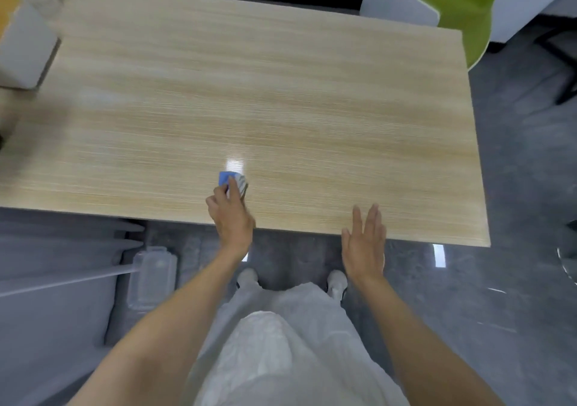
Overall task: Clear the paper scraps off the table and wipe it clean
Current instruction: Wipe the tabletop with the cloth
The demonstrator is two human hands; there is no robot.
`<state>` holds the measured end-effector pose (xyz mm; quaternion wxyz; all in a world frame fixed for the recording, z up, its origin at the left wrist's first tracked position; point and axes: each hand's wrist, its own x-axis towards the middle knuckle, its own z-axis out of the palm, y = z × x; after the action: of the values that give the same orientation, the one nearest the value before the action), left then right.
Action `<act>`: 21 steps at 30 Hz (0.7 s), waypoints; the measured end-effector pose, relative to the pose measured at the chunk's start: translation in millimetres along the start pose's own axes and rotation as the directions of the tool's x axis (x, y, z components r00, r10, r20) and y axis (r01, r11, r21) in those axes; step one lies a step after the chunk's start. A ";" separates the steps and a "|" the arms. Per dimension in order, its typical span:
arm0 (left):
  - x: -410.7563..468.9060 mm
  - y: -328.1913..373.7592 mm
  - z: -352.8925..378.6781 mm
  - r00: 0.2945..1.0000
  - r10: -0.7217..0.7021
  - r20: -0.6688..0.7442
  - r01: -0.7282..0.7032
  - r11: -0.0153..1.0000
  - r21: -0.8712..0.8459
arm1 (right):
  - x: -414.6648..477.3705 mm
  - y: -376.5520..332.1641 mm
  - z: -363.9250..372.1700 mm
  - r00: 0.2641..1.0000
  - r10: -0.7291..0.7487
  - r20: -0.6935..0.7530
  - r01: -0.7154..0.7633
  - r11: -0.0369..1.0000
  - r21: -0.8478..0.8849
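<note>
Gripping a small blue-and-white folded cloth (233, 182), its striped markings too blurred to read, the left hand (230, 215) presses it onto the table (312, 99) near the near edge. Right hand (363, 243) hovers flat, fingers spread, empty, over that edge.

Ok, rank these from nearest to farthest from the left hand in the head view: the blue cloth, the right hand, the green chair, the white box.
1. blue cloth: gripped in the left hand.
2. right hand: open, at the table's near edge.
3. white box: far left corner.
4. green chair: beyond the far right corner.
</note>
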<state>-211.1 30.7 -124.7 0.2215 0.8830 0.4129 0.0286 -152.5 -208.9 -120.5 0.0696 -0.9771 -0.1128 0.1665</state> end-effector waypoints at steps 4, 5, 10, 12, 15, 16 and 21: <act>-28.7 57.9 31.9 0.998 0.058 0.037 -0.056 0.998 -0.032 | 16.2 58.7 -18.7 1.000 0.014 0.005 -0.014 1.000 0.021; -35.4 72.9 39.1 0.997 0.062 0.039 -0.061 0.998 -0.027 | 19.2 74.6 -23.1 0.999 0.037 0.005 -0.038 0.999 0.031; -68.2 138.8 74.5 0.996 0.086 0.036 -0.085 0.996 -0.020 | 24.0 154.5 -41.5 0.996 0.091 0.016 -0.092 0.992 0.082; -85.0 165.3 90.3 0.981 0.175 0.085 -0.174 0.985 -0.014 | 24.9 181.3 -46.5 0.995 0.096 0.016 -0.097 0.991 0.090; -112.5 212.3 115.3 0.947 0.276 0.164 -0.265 0.961 -0.084 | 24.3 213.5 -55.3 0.992 0.123 -0.011 -0.120 0.985 0.127; -121.6 228.6 123.3 0.927 0.330 0.179 -0.320 0.944 -0.085 | 24.3 222.5 -57.4 0.991 0.133 -0.028 -0.127 0.981 0.147; -167.1 296.0 159.1 0.750 0.577 0.323 -0.557 0.814 -0.163 | 22.8 253.5 -67.0 0.975 0.219 -0.045 -0.192 0.924 0.329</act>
<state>-71.7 -317.7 -123.1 0.2983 0.9498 0.0772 -0.0551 -58.6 -454.6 -109.0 0.2152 -0.9648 0.0220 0.1496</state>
